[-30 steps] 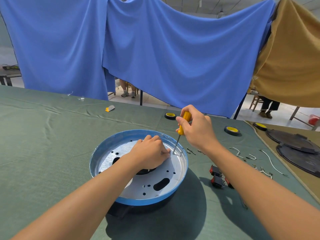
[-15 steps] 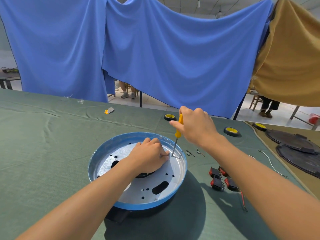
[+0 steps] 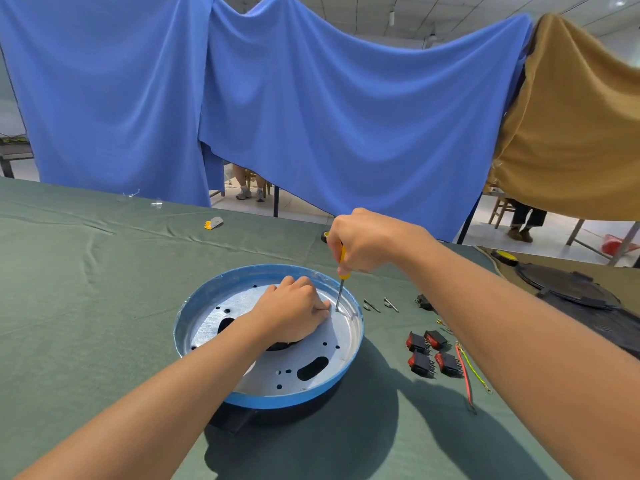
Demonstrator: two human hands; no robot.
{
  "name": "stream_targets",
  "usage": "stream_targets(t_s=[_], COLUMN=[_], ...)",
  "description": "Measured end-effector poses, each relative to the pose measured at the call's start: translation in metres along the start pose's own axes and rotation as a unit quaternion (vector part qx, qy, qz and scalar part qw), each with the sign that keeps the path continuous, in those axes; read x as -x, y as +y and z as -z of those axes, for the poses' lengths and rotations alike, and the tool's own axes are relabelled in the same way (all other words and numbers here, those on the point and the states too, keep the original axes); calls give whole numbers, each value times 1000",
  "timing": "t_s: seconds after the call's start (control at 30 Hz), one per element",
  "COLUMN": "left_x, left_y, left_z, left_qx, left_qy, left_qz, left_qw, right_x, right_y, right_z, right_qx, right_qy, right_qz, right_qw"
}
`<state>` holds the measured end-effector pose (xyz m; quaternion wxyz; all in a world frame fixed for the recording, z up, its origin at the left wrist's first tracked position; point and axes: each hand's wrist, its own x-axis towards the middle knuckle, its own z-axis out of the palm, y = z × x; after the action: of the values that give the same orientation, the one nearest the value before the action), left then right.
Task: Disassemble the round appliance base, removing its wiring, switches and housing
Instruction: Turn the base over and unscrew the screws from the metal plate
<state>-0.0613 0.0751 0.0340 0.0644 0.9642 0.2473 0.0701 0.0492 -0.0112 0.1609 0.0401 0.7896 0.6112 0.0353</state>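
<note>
The round appliance base (image 3: pixel 207 303), blue-rimmed with a silver perforated plate inside, sits on the green table cloth. My left hand (image 3: pixel 291 311) rests in a loose fist on the plate, fingertips beside the screwdriver tip. My right hand (image 3: pixel 363 242) grips the yellow-handled screwdriver (image 3: pixel 341 282) upright, its tip set on the plate near the far right rim. Several red-and-black rocker switches (image 3: pixel 431 353) and a red and a yellow-green wire (image 3: pixel 467 372) lie on the cloth to the right of the base.
Loose screws (image 3: pixel 381 304) lie just right of the base. Dark round housing plates (image 3: pixel 575 289) sit at the far right, with a yellow-centred black roll (image 3: pixel 505 257) near them. A small yellow-grey part (image 3: pixel 213 223) lies far left. Blue and tan cloths hang behind the table.
My right hand has closed further down over the screwdriver handle and turned, hiding most of the yellow. The camera view has shifted slightly; my left hand stays on the plate.
</note>
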Motion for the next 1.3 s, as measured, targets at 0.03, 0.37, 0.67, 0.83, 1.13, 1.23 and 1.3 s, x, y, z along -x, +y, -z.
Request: stream_targets(t_s=[0.03, 0.37, 0.67, 0.83, 1.13, 1.23, 1.3], left_x=[1, 0, 0, 1, 1, 1, 1], left_y=[0, -2, -1, -1, -2, -1, -1], left_z=[0, -1, -2, 0, 0, 0, 0], left_qx=[1, 2, 9, 12, 14, 16, 18], left_qy=[0, 7, 16, 13, 6, 4, 5], left_qz=[1, -3, -4, -3, -4, -4, -4], left_qw=[1000, 1000, 1000, 1000, 1000, 1000, 1000], right_x=[1, -4, 0, 2, 3, 3, 3], right_y=[1, 7, 5, 14, 8, 4, 2], right_z=[2, -4, -10, -3, 0, -1, -4], right_qx=[1, 29, 44, -10, 30, 59, 60], right_qy=[-10, -50, -8, -13, -95, -99, -67], right_qz=[13, -21, 7, 36, -44, -40, -34], right_qw=[1000, 998, 999, 999, 994, 992, 995])
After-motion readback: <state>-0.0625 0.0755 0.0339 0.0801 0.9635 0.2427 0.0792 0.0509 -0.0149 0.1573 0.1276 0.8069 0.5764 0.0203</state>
